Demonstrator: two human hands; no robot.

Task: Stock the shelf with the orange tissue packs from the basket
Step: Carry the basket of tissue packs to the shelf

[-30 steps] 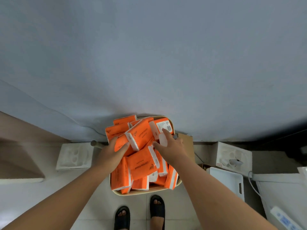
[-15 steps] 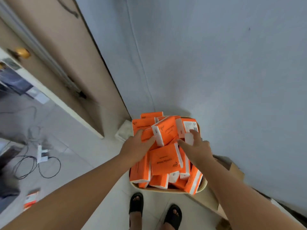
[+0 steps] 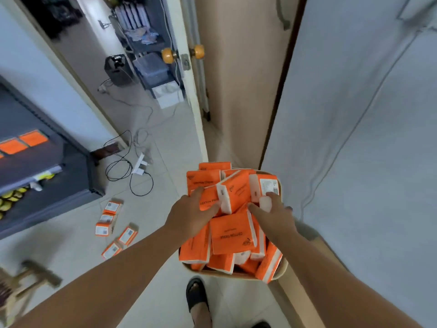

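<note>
A beige basket heaped with orange tissue packs hangs in front of me above my sandalled feet. My left hand clasps its left side, fingers spread over the packs. On the right rim sits my right hand, its fingers among the top packs. The dark grey shelf stands at the left, with two orange packs lying on an upper board.
Several orange packs lie on the tiled floor near the shelf's foot. Black and white cables with a power strip trail across the floor ahead. An open beige door and a grey wall close the right. A wooden stool stands bottom left.
My view has swung left from the grey wall to the doorway and shelf. Both hands keep the same hold on the basket, which has come along with me.
</note>
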